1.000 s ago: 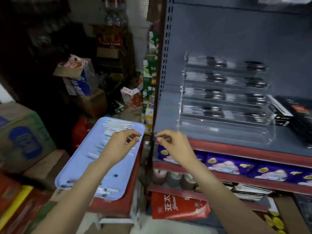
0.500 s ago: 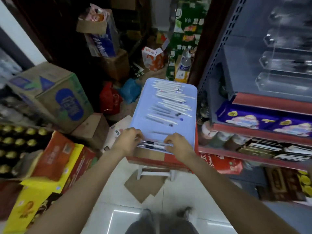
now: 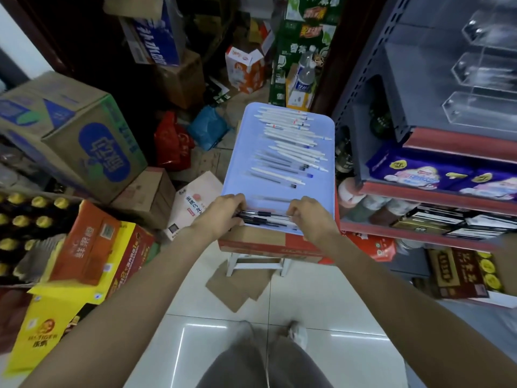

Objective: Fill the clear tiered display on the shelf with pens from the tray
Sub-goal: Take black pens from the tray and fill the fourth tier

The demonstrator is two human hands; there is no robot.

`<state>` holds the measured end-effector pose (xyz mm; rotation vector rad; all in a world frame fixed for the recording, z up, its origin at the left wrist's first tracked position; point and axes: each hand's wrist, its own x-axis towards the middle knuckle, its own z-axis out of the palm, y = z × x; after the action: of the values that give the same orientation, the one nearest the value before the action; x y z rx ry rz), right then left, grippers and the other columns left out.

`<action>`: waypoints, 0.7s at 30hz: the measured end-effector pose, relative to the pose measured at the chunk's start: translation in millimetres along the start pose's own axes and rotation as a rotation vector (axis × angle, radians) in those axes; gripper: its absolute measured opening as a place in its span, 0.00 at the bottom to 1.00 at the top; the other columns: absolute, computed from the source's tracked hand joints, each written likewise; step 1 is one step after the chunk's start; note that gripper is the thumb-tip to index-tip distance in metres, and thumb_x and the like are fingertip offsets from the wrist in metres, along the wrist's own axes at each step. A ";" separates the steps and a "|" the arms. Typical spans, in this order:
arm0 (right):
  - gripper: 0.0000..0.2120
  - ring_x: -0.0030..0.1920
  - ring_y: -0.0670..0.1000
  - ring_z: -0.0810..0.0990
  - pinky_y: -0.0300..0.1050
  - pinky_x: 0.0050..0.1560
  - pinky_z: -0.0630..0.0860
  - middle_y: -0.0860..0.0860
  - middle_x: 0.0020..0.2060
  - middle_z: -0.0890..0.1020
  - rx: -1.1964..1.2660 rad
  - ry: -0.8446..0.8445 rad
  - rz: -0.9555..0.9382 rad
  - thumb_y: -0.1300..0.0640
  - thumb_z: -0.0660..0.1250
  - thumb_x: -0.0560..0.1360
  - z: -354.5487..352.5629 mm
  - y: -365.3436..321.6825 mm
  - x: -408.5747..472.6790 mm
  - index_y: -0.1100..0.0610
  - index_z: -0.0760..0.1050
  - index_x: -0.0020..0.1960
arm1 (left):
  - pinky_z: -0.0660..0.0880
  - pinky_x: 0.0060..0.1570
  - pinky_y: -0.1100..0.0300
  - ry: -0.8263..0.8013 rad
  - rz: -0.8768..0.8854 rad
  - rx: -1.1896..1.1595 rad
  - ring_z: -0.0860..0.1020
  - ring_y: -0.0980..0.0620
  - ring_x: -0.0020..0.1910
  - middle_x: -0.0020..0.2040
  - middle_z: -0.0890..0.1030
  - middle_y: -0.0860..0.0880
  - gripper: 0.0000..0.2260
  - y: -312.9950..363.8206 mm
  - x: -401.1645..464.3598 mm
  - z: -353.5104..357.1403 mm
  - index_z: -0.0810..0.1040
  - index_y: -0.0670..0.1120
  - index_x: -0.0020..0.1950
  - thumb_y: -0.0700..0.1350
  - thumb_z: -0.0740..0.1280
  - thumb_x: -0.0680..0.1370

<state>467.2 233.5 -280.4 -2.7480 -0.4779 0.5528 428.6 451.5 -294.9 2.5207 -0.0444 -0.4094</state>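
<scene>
Left hand (image 3: pixel 223 212), right hand (image 3: pixel 309 218), gripping perhaps three black pens (image 3: pixel 265 217) (blurred), tray (image 3: pixel 321 191)

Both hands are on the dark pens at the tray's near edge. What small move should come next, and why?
Probably lift that bundle clear: the left hand and right hand each grip an end of the dark pens at the tray edge, and the clear display sits up right.

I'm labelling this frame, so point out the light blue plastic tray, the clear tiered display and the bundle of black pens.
light blue plastic tray (image 3: pixel 321 191), head view, bare right side
clear tiered display (image 3: pixel 481 112), head view, lowest tier
bundle of black pens (image 3: pixel 265 217), head view, barrels between hands
</scene>
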 end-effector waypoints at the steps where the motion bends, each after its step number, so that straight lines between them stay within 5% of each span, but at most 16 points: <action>1: 0.07 0.51 0.56 0.76 0.54 0.48 0.77 0.56 0.52 0.75 0.003 0.005 0.006 0.61 0.60 0.79 -0.8 0.9 -0.5 0.58 0.75 0.54 | 0.74 0.53 0.53 0.002 -0.010 -0.037 0.77 0.44 0.50 0.49 0.80 0.42 0.10 0.3 0.3 -1.0 0.76 0.40 0.50 0.35 0.72 0.70; 8: 0.05 0.48 0.57 0.80 0.54 0.46 0.78 0.57 0.47 0.81 0.179 0.070 0.078 0.61 0.60 0.78 -6.6 4.9 -4.8 0.58 0.74 0.52 | 0.69 0.37 0.73 0.080 -0.039 -0.185 0.77 0.53 0.41 0.41 0.79 0.48 0.04 -3.6 2.2 -4.4 0.79 0.41 0.45 0.35 0.70 0.72; 12: 0.04 0.48 0.57 0.80 0.54 0.48 0.78 0.57 0.46 0.82 0.272 0.062 0.065 0.59 0.62 0.78 -4.2 1.3 -5.4 0.58 0.74 0.50 | 0.71 0.40 0.68 0.078 -0.037 -0.238 0.77 0.52 0.42 0.41 0.80 0.47 0.04 -4.9 5.0 -1.8 0.78 0.44 0.43 0.36 0.71 0.72; 16: 0.06 0.53 0.52 0.79 0.41 0.47 0.71 0.55 0.51 0.81 0.379 0.038 0.015 0.60 0.62 0.78 -8.7 -6.0 -8.9 0.60 0.74 0.53 | 0.75 0.40 0.70 0.162 -0.044 -0.467 0.78 0.54 0.37 0.40 0.79 0.45 0.04 0.4 8.8 -7.9 0.79 0.44 0.44 0.37 0.71 0.73; 21: 0.01 0.42 0.46 0.79 0.44 0.44 0.74 0.58 0.46 0.81 0.574 0.001 -0.010 0.58 0.61 0.79 -28.5 -3.1 -12.9 0.55 0.71 0.49 | 0.79 0.38 0.66 0.215 -0.025 -0.747 0.79 0.60 0.31 0.37 0.79 0.43 0.06 23.6 16.1 -27.4 0.79 0.41 0.43 0.32 0.69 0.73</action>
<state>467.1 225.3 -250.1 -2.1962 -0.2754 0.5793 453.5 444.8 -264.8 1.8107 0.1897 -0.1214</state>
